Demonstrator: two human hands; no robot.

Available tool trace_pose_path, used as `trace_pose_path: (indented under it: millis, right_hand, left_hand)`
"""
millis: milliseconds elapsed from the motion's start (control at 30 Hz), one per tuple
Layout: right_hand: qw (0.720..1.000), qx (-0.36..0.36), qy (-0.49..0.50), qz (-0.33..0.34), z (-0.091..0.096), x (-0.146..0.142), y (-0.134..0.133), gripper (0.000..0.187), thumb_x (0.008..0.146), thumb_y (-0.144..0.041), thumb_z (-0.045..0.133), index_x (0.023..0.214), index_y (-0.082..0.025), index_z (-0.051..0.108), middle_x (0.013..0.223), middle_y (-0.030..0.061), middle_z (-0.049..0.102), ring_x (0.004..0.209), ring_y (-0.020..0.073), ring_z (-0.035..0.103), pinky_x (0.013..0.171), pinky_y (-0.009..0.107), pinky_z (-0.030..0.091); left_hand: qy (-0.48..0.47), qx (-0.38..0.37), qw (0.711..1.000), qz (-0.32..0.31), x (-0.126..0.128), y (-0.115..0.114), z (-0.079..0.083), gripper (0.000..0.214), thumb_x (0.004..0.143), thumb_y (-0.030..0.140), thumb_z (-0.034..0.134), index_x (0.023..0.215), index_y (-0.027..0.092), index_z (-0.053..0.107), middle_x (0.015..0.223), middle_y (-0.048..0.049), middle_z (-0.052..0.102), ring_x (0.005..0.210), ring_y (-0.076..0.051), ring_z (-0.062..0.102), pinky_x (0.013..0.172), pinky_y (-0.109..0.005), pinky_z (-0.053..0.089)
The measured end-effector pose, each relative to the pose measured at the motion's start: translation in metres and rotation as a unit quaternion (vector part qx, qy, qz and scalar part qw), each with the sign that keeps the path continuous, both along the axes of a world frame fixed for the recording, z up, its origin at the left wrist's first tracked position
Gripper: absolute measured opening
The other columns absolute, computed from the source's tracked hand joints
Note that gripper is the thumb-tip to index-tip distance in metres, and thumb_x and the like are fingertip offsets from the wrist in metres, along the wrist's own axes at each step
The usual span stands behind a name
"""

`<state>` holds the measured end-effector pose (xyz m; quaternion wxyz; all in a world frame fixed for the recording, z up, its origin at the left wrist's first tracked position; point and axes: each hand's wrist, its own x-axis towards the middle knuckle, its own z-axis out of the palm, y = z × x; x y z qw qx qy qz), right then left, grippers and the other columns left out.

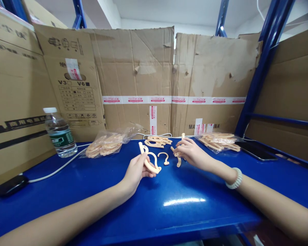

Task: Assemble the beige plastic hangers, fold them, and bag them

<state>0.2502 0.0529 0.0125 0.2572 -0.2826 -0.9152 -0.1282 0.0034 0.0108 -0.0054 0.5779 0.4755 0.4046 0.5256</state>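
Between the thumb and fingers of my left hand is a cream plastic hanger arm, curved and tilted above the blue table. My right hand is closed, its fingers bent down around a cream hanger piece whose tip sticks up behind them; the fingers hide most of it. Just below those fingertips are more small cream hanger parts. A loose cream hanger hook lies on the table between my two hands. Behind it rests a small pile of cream hanger arms.
Plastic bags of cream pieces lie at left and right. A water bottle and black mouse with a white cable are on the left, a phone on the right. Cardboard sheets wall the back of the blue table.
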Motion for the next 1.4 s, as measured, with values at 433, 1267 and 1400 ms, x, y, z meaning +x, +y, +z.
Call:
trace_pose_path:
  millis: [433,1267,1400]
  right_hand:
    - [0.988,-0.136,-0.068,0.032,-0.004,-0.013,-0.011,0.016,0.092,-0.015,0.051,0.096,-0.015,0.067,0.093,0.0086,0.064,0.091,0.0186,0.058,0.085,0.034,0.045]
    - [1.0,0.001,-0.008,0.023,0.0,-0.023,-0.032,0.033,0.097,-0.024,0.042,0.128,-0.018,0.049,0.108,0.0114,0.058,0.092,0.02,0.056,0.077,0.032,0.048]
    - [0.988,0.088,-0.111,0.059,0.001,-0.037,-0.049,0.033,0.097,-0.02,0.038,0.126,-0.018,0.053,0.093,0.0088,0.059,0.078,0.0184,0.051,0.069,0.031,0.041]
  left_hand:
    - [0.001,-0.013,1.0,0.007,0.001,0.0,0.002,0.035,0.089,0.043,0.055,0.067,0.016,0.049,0.052,-0.007,0.066,0.043,-0.014,0.061,0.042,-0.019,0.046]
    - [0.105,0.088,0.989,-0.059,0.002,0.002,-0.007,0.048,0.077,0.058,0.062,0.095,0.015,0.052,0.06,0.0003,0.064,0.049,-0.013,0.062,0.044,-0.018,0.044]
    - [0.117,0.137,0.981,-0.067,0.001,0.001,-0.008,0.048,0.078,0.061,0.06,0.094,0.016,0.053,0.059,0.0025,0.06,0.05,-0.013,0.058,0.046,-0.019,0.044]
